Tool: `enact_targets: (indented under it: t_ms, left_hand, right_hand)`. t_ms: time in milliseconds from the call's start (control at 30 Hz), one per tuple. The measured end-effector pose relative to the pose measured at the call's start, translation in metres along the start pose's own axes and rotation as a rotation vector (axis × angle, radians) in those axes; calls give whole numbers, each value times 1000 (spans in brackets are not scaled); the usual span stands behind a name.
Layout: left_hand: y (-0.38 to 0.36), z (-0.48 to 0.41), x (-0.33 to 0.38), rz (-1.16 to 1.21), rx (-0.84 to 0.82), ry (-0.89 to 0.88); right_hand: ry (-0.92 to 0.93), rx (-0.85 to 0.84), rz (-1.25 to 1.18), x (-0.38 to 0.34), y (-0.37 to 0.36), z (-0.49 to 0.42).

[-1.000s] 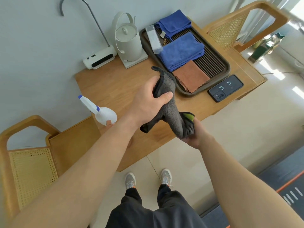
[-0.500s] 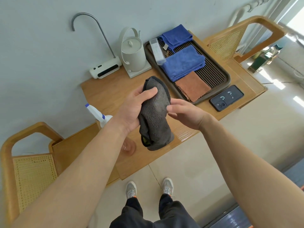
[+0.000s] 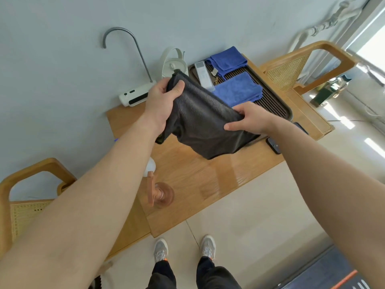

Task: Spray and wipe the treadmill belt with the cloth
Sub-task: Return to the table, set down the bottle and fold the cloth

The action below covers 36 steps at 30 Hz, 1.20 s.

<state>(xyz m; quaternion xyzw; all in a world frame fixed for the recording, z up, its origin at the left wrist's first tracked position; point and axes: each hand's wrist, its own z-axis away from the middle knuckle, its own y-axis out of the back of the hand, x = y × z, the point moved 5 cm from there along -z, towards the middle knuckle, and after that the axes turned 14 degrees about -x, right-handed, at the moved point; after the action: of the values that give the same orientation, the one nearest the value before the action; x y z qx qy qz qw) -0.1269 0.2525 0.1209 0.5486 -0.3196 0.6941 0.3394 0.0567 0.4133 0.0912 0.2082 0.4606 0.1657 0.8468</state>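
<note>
we're barely started: our left hand [image 3: 160,105] and right hand [image 3: 250,119] each grip an edge of the dark cloth [image 3: 204,122] above the table [image 3: 198,184]. the spray bottle [image 3: 158,193] sits ungrabbed, and the treadmill belt [image 3: 325,274] is off at the bottom right, so spraying and wiping are both left, we'd say.

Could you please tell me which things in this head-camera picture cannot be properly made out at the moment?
Spray bottle: head view, mostly behind the left forearm; only its white body shows.
Treadmill: head view, cut off by the bottom right corner.
Phone: head view, largely covered by the right forearm.
Tray: head view, near end hidden by the grey cloth that the left hand and right hand hold.
</note>
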Motion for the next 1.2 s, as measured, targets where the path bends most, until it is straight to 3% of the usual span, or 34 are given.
enact_targets:
  t_ms: [67,133,333,533,667,900,1067,1133,1200]
  left_hand:
    - [4,4,4,-18,18,-18]
    - [3,14,-2,-36,44,-8]
    - [-33,73,-96,-122,220,271]
    - [-53,131,-216,-267,205,632]
    - [-53,135,-250,-197,335,687]
    - [-44,67,-253,-223,479,544]
    - [-46,48,-262,-473,437,789]
    - [-49,51,-262,-418,446,839]
    - [-49,54,-264,-341,470,865]
  right_hand:
    - [8,172,93,-6,17,7]
    - [13,229,115,-4,17,16]
    - [-124,-16,148,69,-61,30]
    - [-307,-217,221,143,-135,41]
    - [-289,-287,283,143,-131,19]
    - [-190,-135,519,126,-93,-74]
    - [-185,183,850,129,-123,-81]
    - [-149,337,772,128,-140,-63]
    - [-108,380,458,129,-160,-47]
